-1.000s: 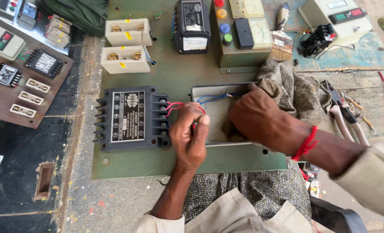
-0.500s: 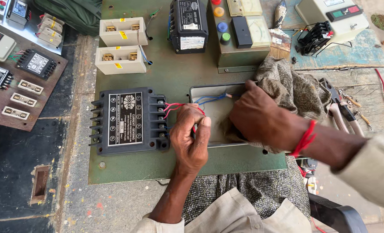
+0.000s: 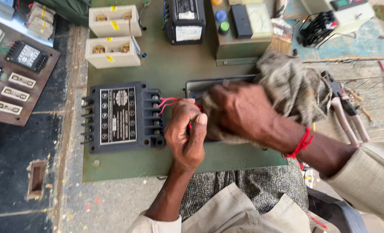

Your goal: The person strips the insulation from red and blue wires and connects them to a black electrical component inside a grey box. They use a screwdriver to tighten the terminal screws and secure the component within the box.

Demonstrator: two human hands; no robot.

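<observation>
The right hand covers most of the grey tray, so only its upper rim shows, and the hand hides whatever lies inside. The red wires vanish under the curled fingers of the left hand (where they end cannot be told). The print on the black block is too small to tell. The frame's top edge cuts off the black box, and its right edge the sleeve.

Left hand clenched, right hand cupped
</observation>
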